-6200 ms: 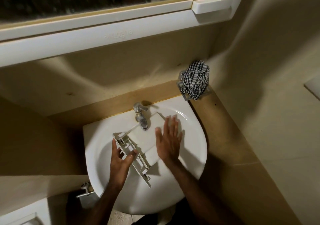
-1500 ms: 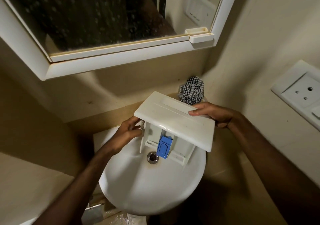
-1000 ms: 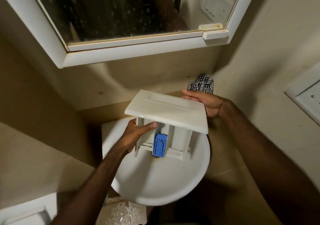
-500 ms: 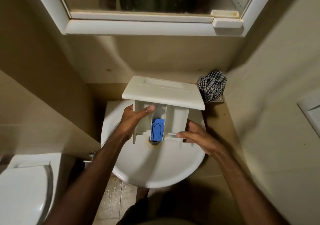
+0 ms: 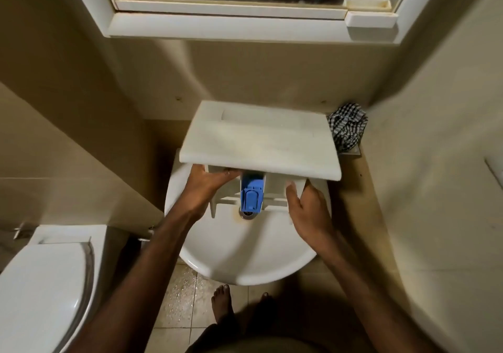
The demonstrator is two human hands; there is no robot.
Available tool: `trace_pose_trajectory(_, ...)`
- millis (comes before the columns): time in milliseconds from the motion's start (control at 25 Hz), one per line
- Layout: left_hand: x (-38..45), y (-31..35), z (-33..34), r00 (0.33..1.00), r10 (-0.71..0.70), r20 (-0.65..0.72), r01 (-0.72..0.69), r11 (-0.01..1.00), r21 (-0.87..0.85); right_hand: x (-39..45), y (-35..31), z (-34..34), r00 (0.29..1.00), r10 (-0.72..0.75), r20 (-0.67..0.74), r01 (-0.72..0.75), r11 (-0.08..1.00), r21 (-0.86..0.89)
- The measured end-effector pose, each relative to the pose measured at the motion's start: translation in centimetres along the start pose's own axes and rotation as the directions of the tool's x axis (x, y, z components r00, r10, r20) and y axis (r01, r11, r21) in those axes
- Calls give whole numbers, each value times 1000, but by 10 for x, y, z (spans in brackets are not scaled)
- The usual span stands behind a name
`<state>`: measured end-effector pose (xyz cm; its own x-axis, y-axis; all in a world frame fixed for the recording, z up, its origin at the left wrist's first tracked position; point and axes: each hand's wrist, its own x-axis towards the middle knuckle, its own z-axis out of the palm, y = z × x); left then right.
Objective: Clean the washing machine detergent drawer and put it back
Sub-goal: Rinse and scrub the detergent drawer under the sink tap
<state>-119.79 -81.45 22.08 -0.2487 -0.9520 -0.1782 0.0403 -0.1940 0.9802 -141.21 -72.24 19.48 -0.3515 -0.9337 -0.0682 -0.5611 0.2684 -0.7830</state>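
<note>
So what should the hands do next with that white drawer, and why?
Probably carry the drawer away from the sink, back to the washing machine. Both the left hand and right hand grip its sides, it is lifted above the basin, and no water is seen running.

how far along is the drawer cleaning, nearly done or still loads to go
Done: the detergent drawer is out of the machine and held over the sink; no water is visibly running. In hand: the left hand and right hand grip its sides, blue insert in place. Left: carrying it back and refitting it; no washing machine is in view. The checked cloth sits unused.
</note>
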Motion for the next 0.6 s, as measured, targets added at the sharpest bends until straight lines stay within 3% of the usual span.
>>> trace_pose_trajectory(120,-15,-26,-1,989,-145,35,144,989,25,-10,21,29,978,133,159,-125,990,-59)
trace_pose_trajectory(200,-17,-26,-3,978,-209,19,209,978,6,-6,21,32,967,135,217,-117,989,-93)
trace_pose_trajectory(400,2,18,-9,999,21,46,-21,1000,0,15,-16,7,994,-62,-88,60,998,-30)
trace_pose_trajectory(480,-1,15,-14,996,47,71,-50,998,40,5,-15,10,985,-55,-166,56,998,1)
trace_pose_trajectory(600,-20,-23,-16,993,-106,53,105,994,27,-14,14,37,998,49,30,-48,998,-37)
